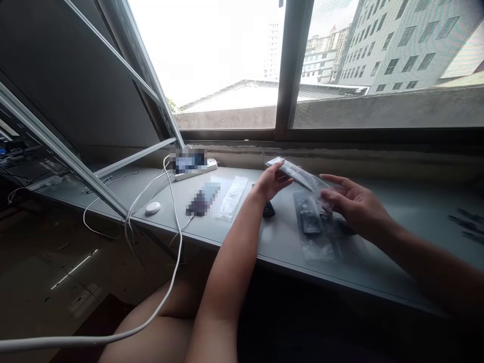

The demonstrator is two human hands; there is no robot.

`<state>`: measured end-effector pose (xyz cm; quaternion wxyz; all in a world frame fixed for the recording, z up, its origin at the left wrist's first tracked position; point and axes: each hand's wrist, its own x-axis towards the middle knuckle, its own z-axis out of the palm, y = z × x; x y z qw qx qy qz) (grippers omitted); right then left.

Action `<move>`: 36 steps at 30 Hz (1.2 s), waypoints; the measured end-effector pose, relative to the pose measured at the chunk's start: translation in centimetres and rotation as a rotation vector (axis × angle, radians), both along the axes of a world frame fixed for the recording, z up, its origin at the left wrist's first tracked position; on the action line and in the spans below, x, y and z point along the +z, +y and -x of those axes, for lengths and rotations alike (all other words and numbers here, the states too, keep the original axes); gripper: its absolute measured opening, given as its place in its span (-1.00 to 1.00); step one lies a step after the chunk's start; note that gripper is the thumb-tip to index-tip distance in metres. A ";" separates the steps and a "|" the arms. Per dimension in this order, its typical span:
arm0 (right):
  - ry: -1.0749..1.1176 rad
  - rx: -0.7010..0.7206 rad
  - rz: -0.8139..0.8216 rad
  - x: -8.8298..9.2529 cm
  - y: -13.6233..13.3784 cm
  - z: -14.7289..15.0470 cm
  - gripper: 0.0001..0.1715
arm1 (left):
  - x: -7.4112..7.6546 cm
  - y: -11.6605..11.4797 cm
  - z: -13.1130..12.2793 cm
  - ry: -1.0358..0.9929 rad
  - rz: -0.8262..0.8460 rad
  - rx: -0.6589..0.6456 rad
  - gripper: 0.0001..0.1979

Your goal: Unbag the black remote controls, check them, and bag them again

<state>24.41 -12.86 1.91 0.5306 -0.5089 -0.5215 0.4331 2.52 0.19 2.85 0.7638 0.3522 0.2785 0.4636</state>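
Above the table, a clear plastic bag (298,176) is stretched between my two hands; what lies inside it is hard to make out. My left hand (269,181) pinches its far left end. The other end is gripped by my right hand (357,204), thumb and fingers closed on the film. Below them, a dark remote control (309,214) lies in a clear bag on the table. Part of another black remote control (268,209) shows beneath my left wrist, mostly hidden. A flat, whitish plastic packet (232,197) rests left of my left forearm.
Left on the grey table (204,231) are a blurred-out phone-like item (204,199), a power strip (212,164) and a round white puck (153,207). A white cable (177,242) loops across the foreground. Metal framing (109,196) stands left; dark objects (469,224) lie far right.
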 end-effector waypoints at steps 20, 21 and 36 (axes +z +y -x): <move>0.094 0.213 0.109 0.6 -0.5 0.5 -0.26 | -0.9 1.5 -0.5 0.021 0.086 0.214 -0.91; 0.078 0.246 0.127 0.4 -0.5 0.4 -0.29 | -0.9 1.2 -0.6 0.030 0.071 0.175 -0.91; -0.039 0.366 0.132 0.3 -0.7 0.2 -0.39 | -0.4 0.2 -0.7 0.021 -0.007 0.081 -0.86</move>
